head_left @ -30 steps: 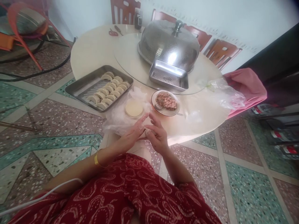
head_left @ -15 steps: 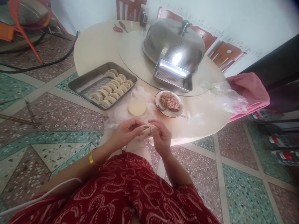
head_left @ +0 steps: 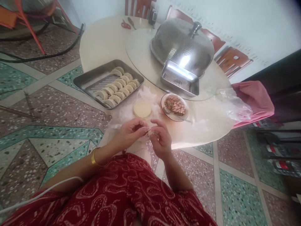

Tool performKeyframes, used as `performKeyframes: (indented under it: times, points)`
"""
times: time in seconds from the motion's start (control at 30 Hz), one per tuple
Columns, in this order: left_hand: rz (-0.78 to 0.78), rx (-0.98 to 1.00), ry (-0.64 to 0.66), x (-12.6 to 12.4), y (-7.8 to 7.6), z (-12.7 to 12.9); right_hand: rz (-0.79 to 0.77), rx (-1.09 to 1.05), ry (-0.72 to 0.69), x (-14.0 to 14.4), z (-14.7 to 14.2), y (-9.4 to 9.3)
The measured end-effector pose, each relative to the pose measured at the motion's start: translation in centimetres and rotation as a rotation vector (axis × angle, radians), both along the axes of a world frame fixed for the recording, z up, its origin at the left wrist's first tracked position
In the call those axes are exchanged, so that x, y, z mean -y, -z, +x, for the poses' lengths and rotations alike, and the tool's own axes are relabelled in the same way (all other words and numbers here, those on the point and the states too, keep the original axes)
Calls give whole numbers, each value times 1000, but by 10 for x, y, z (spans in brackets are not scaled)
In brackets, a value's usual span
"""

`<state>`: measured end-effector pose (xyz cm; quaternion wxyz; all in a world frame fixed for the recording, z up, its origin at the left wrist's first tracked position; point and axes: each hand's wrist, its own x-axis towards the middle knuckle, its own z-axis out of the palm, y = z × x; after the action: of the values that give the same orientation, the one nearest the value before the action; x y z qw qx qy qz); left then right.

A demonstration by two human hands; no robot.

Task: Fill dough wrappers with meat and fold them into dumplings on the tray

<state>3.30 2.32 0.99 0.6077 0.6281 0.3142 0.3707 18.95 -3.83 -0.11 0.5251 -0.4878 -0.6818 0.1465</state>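
Observation:
Between my two hands, over the table's near edge, is a pale dumpling, blurred and largely hidden by my fingers. My left hand pinches its left side with thumb and forefinger. At its right side, my right hand is closed on it with bent fingers. Just beyond them a stack of round dumpling wrappers lies on crumpled plastic. Right of the wrappers stands a bowl of minced filling with a spoon in it. A metal tray at the left holds rows of folded dumplings.
On the glass turntable sit a large perforated metal dome and a smaller metal tray. Red scissors and a dark bottle are at the back. A clear plastic bag and pink cloth lie at the right.
The view has shifted slightly, so the table's things appear a little further right. My fingers have moved along the dumpling's edge, and less of it shows between them.

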Motion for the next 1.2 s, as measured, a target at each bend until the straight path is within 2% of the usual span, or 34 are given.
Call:
performKeyframes:
  times: [0.5,0.67,0.83,1.07,1.2]
  points:
    - [232,15,60,0,5,-5,-14,-2,63,-1,-3,2]
    - [121,-56,-10,3,6,-11,44,-30,172,-1,-4,3]
    - [55,-102,-26,0,2,-13,81,-1,189,-1,-5,4]
    - [-28,25,-21,0,-5,-11,58,76,65,0,-8,2]
    - [-26,56,-20,2,-6,-12,67,87,9,1,-9,-3]
